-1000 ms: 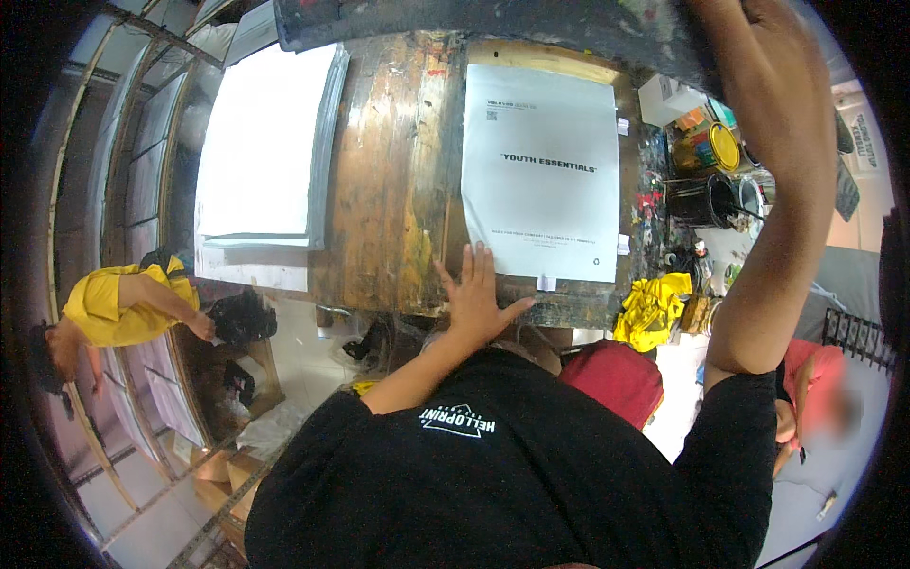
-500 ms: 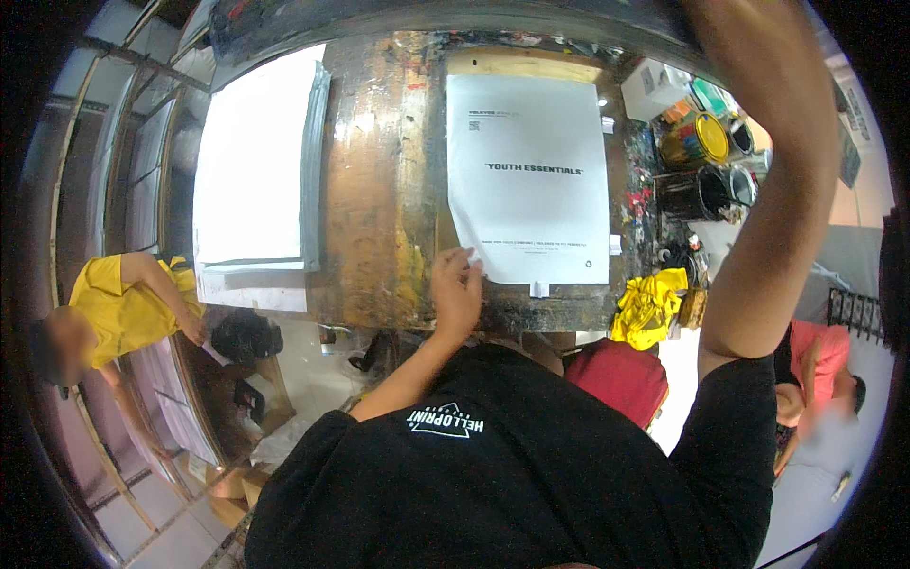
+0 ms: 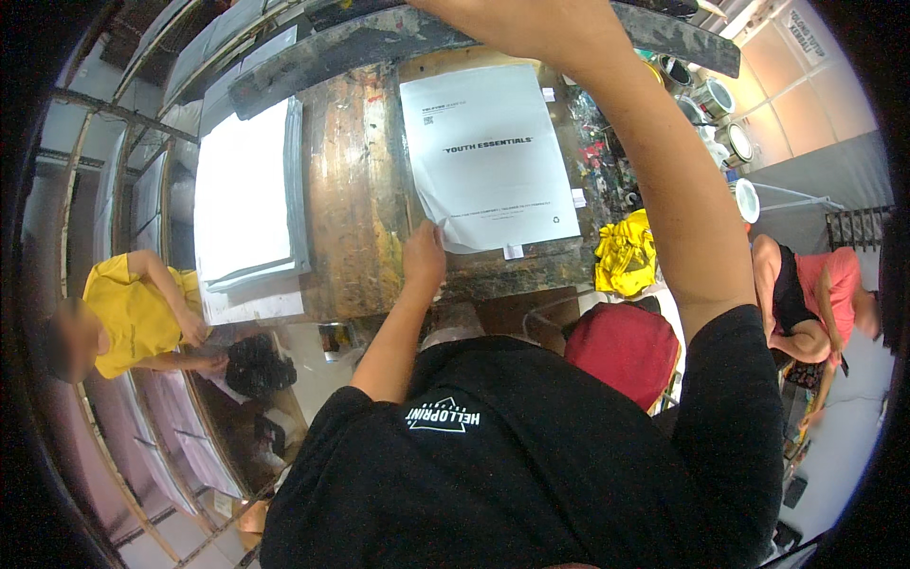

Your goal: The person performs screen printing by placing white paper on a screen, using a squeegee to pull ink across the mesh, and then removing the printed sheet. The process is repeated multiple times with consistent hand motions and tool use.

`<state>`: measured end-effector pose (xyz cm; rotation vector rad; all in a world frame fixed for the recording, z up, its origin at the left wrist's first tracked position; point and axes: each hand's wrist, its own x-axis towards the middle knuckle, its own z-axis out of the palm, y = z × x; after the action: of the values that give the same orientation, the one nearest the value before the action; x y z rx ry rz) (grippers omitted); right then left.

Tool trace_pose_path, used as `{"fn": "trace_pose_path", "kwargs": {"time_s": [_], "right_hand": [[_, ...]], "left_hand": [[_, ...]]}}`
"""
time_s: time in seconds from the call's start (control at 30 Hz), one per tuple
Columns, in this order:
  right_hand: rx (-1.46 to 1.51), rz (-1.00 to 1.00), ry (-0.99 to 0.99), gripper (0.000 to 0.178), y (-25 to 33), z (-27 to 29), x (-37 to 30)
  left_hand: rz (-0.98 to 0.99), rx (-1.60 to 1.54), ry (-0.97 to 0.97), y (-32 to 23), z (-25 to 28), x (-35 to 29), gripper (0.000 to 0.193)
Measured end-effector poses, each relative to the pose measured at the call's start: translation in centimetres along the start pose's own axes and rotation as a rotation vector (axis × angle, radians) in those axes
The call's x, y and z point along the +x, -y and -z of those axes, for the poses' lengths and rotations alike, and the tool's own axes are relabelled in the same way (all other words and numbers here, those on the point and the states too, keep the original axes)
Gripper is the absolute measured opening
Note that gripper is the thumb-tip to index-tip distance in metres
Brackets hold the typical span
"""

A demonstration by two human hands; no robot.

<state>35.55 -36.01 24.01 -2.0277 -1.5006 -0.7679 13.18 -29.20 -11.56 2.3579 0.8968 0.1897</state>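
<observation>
A flat white printed sheet (image 3: 493, 180) with black lettering lies on the paint-stained wooden table in front of me. Its near left corner is lifted and curled. My left hand (image 3: 425, 258) has its fingers closed at that corner, pinching the edge. My right arm reaches far forward across the right side. At the upper edge, my right hand (image 3: 507, 24) lies over a long dark bar (image 3: 332, 55) that looks like part of a frame; its fingers are cut off by the view. Small white tabs (image 3: 513, 251) stand along the sheet's near and right edges.
On the left rests a stack of white sheets (image 3: 248, 190). Yellow crumpled cloth (image 3: 626, 251) sits at the table's right corner, with paint cans (image 3: 713, 98) beyond. A red seat (image 3: 623, 356) is close by. One person (image 3: 142, 308) is at left, another (image 3: 825, 294) at right.
My right hand has shifted left along the far edge, and the dark bar now shows at an angle. My left hand stays at the sheet's corner. The whole view has turned somewhat.
</observation>
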Motion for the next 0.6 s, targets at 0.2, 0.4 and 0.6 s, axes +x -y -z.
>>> {"fn": "trace_pose_path", "kwargs": {"time_s": [0.2,0.4,0.6], "right_hand": [[-0.018,0.008,0.013,0.053,0.3,0.0,0.2],[-0.014,-0.059,0.028,0.052,-0.2,0.4,2.3],[0.007,-0.173,0.201,0.052,0.6,2.7,5.0]], "left_hand": [[-0.210,0.002,-0.210,-3.6,1.6,2.2,0.016],[-0.185,-0.449,-0.186,-10.0,6.6,4.5,0.015],[0.128,-0.499,0.099,2.0,14.4,5.1,0.023]]}}
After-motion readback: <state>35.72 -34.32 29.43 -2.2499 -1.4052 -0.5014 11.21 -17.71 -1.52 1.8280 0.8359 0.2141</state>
